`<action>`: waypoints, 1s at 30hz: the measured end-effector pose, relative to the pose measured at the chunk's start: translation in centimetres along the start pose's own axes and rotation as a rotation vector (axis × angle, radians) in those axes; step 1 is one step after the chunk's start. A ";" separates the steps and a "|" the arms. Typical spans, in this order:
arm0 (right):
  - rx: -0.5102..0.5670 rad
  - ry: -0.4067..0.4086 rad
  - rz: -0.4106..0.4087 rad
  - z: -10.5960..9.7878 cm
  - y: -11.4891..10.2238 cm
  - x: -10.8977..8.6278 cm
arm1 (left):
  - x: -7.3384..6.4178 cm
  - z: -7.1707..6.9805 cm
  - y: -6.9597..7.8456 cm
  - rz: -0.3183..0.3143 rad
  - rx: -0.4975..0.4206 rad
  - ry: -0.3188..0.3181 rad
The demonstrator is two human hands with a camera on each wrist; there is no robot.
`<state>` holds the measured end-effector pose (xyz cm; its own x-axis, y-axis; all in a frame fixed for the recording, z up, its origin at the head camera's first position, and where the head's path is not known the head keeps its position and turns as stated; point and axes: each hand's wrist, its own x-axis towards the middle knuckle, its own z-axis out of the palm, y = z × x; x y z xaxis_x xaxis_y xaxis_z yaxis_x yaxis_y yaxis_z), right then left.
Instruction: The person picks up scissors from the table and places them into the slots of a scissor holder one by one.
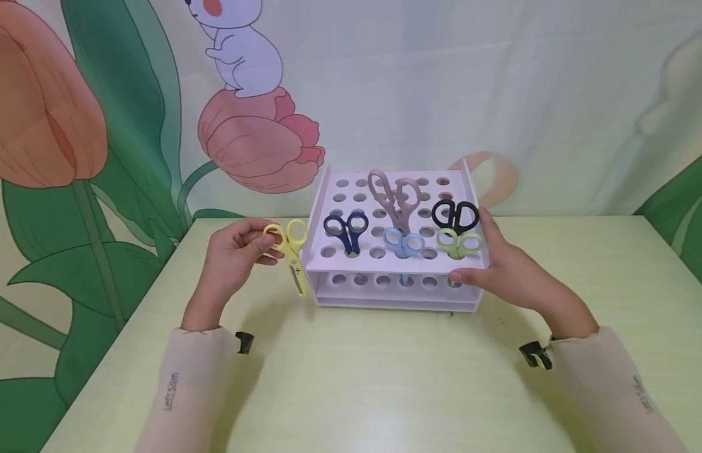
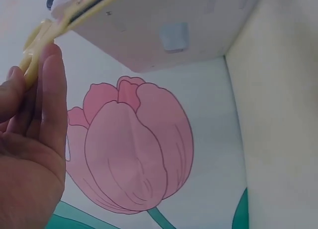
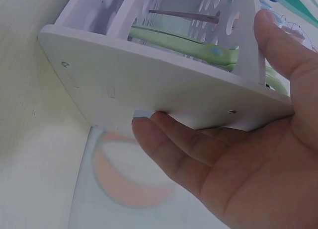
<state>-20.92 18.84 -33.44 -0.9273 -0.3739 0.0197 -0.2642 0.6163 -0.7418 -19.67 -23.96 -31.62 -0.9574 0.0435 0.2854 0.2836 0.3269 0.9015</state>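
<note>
My left hand (image 1: 232, 255) pinches yellow scissors (image 1: 292, 257) by one handle loop, with the blades angled downward close beside the rack's left side. With my right hand (image 1: 512, 267) I grip the right end of a white holed rack (image 1: 362, 265); the thumb lies at its front edge and the fingers lie along the outer side panel (image 3: 174, 85). Standing handles-up in the rack are navy scissors (image 1: 354, 243), large mauve scissors (image 1: 402, 217), light blue scissors (image 1: 404, 246), black scissors (image 1: 455, 221) and light green scissors (image 1: 456, 247).
The rack has a lower shelf (image 1: 396, 306) beneath its holed top. It is at the far side of a pale yellow-green table (image 1: 373, 377), before a cloth backdrop (image 1: 418, 82) printed with tulips and a white animal.
</note>
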 end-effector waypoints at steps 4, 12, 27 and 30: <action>0.006 0.006 -0.013 0.0 -0.1 0.0 | 0.8 -0.2 0.9 0.032 -0.012 0.041; 0.007 0.004 -0.006 -0.1 -0.2 -0.1 | 2.3 0.0 1.4 0.076 -0.206 0.135; 0.009 0.006 0.007 -0.1 0.1 -0.2 | 4.9 0.8 3.9 0.142 -0.423 0.328; 0.005 0.004 0.008 0.0 0.1 -0.1 | 5.4 1.5 3.5 0.109 -0.416 0.296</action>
<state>-20.83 18.92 -33.52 -0.9305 -0.3658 0.0164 -0.2552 0.6157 -0.7455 -23.92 -21.21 -27.40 -0.8820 -0.2322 0.4101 0.4358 -0.0704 0.8973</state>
